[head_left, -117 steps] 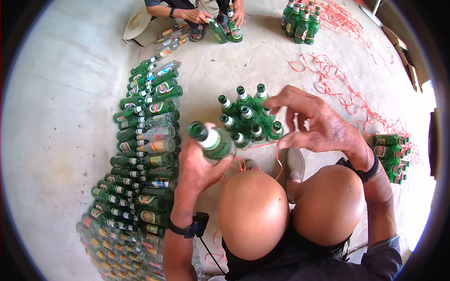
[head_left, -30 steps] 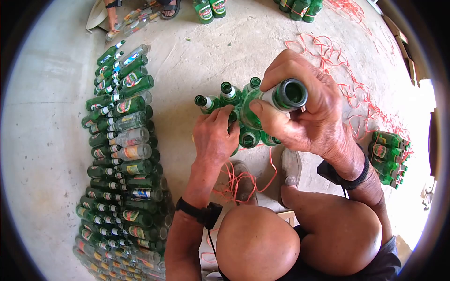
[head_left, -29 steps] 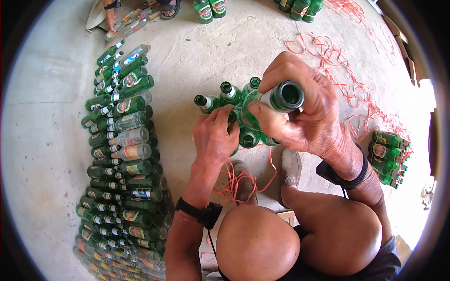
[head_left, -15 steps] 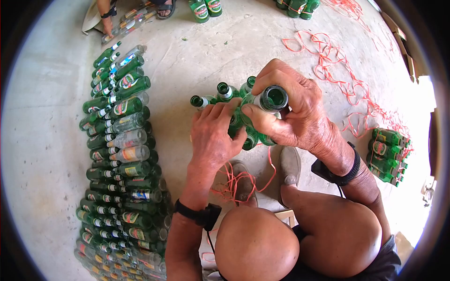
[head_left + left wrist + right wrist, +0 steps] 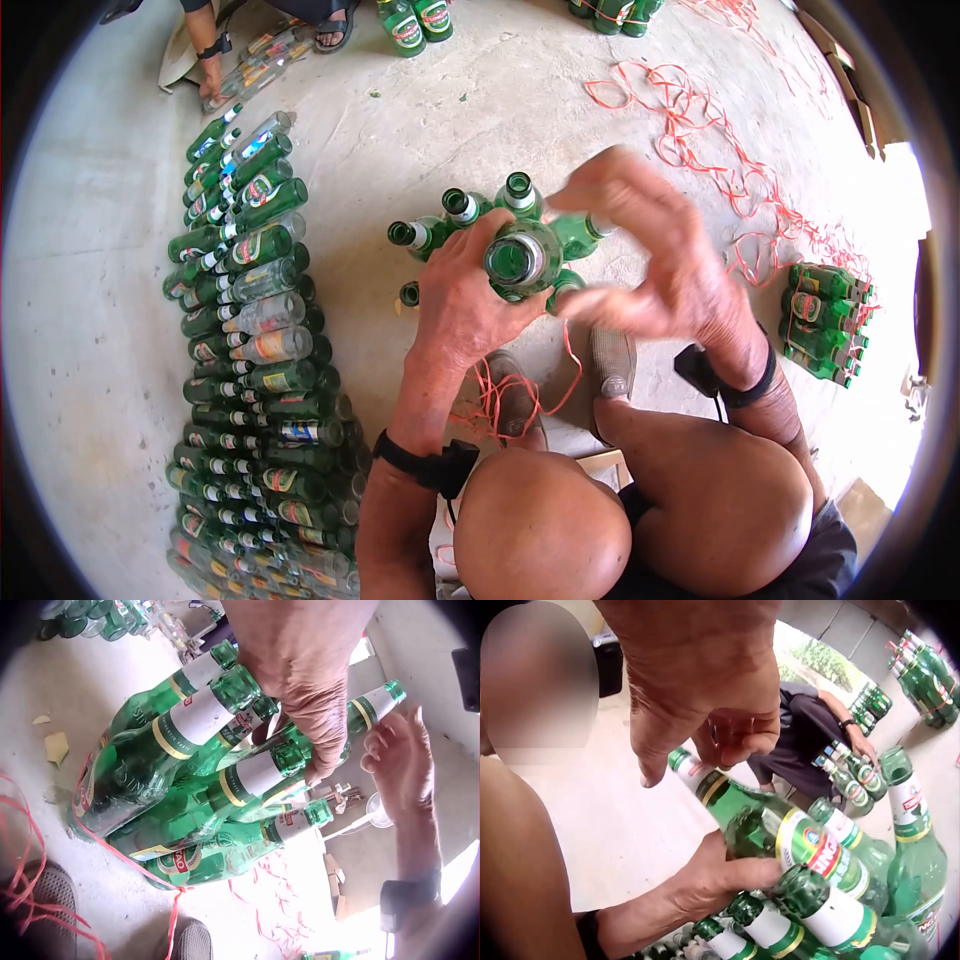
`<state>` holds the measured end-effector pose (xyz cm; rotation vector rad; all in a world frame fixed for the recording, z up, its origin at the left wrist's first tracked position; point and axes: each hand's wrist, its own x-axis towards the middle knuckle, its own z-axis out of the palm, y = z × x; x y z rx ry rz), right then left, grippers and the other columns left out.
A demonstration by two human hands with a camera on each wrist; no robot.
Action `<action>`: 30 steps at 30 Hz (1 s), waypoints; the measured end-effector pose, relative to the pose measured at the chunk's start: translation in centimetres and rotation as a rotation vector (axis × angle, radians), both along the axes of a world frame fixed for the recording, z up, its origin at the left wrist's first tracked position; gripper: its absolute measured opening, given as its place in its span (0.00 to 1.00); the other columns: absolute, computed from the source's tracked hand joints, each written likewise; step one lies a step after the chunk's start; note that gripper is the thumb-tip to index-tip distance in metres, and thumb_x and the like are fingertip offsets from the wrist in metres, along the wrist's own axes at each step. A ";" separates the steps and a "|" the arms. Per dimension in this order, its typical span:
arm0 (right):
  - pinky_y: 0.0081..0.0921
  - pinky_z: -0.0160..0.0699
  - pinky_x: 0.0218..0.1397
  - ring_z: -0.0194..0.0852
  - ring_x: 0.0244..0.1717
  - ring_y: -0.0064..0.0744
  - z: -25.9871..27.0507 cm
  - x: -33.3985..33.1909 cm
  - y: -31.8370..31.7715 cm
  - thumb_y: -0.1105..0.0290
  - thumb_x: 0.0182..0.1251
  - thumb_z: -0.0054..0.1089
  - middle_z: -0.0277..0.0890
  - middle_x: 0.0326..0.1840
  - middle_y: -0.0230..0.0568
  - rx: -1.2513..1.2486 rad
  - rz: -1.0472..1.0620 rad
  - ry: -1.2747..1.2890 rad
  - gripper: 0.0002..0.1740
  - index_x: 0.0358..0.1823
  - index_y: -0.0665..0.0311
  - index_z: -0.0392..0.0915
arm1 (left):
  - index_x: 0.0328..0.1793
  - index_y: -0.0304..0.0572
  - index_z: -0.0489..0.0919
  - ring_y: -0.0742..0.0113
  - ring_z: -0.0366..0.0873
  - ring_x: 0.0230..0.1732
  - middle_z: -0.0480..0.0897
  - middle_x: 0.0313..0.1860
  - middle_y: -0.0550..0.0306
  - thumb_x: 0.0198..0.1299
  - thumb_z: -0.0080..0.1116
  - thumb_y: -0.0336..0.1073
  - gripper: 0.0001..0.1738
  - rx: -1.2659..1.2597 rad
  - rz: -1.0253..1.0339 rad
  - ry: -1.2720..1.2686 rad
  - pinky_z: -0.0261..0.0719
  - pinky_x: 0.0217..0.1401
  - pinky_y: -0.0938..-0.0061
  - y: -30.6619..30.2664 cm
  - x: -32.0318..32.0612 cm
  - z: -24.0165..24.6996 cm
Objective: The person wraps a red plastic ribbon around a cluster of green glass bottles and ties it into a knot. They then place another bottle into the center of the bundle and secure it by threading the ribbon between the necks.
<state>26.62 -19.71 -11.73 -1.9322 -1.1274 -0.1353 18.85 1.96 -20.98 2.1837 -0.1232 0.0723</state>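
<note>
My left hand (image 5: 460, 300) grips the body of a green beer bottle (image 5: 530, 260), its thumb lying along the glass in the right wrist view. That bottle is tilted above a tight cluster of upright green beer bottles (image 5: 210, 799), its label facing the right wrist camera. My right hand (image 5: 650, 250), blurred in the head view, holds nothing; its thumb and fingers are spread beside the bottle. In the right wrist view its fingers hang just over the bottle's white-collared neck (image 5: 697, 771). Red plastic string (image 5: 142, 868) runs round the foot of the cluster, with a knot at the front.
Rows of bottles (image 5: 270, 350) lie stacked along the left. Tangled red string (image 5: 700, 150) spreads over the floor at right, near a tied bundle of bottles (image 5: 825, 320). Another person (image 5: 817, 735) crouches across from me beside more bottles. My shoes (image 5: 612, 365) are close to the cluster.
My right hand has released the bottle's neck and drawn back to the right. My left hand, earlier over the cluster, now holds that bottle. The other person's arm has shifted slightly.
</note>
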 end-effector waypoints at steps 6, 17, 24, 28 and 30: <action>0.43 0.85 0.63 0.86 0.58 0.50 -10.7 3.0 -5.2 0.42 0.67 0.77 0.85 0.54 0.55 -0.208 -0.421 0.586 0.40 0.62 0.72 0.82 | 0.67 0.44 0.78 0.42 0.87 0.51 0.89 0.49 0.45 0.40 0.88 0.37 0.45 0.024 0.030 -0.049 0.85 0.54 0.52 -0.6 0.0 -0.1; 0.37 0.84 0.46 0.84 0.42 0.37 -12.2 0.8 -3.9 0.74 0.63 0.77 0.81 0.41 0.45 -0.189 -0.432 0.532 0.19 0.50 0.66 0.76 | 0.69 0.44 0.78 0.48 0.88 0.52 0.88 0.51 0.47 0.43 0.84 0.31 0.42 0.132 0.038 -0.054 0.86 0.58 0.55 -1.3 0.5 0.8; 0.47 0.83 0.49 0.85 0.46 0.58 -11.7 0.5 -3.3 0.71 0.66 0.72 0.79 0.45 0.55 -0.200 -0.388 0.438 0.18 0.49 0.70 0.73 | 0.73 0.45 0.77 0.51 0.88 0.54 0.88 0.54 0.46 0.45 0.84 0.30 0.45 0.123 -0.019 -0.041 0.85 0.60 0.55 -1.5 0.5 1.0; 0.48 0.83 0.50 0.83 0.47 0.59 -11.4 0.7 -3.1 0.72 0.64 0.71 0.78 0.44 0.55 -0.202 -0.343 0.387 0.17 0.47 0.70 0.72 | 0.73 0.45 0.78 0.46 0.88 0.57 0.89 0.56 0.44 0.44 0.85 0.33 0.45 0.184 -0.038 -0.008 0.85 0.61 0.53 -1.6 0.7 1.5; 0.47 0.83 0.51 0.82 0.48 0.59 -11.4 0.8 -3.1 0.73 0.63 0.70 0.77 0.43 0.55 -0.190 -0.297 0.310 0.17 0.46 0.71 0.72 | 0.72 0.45 0.78 0.44 0.88 0.56 0.89 0.55 0.43 0.44 0.86 0.34 0.45 0.200 -0.043 -0.031 0.85 0.60 0.51 -1.7 0.9 1.7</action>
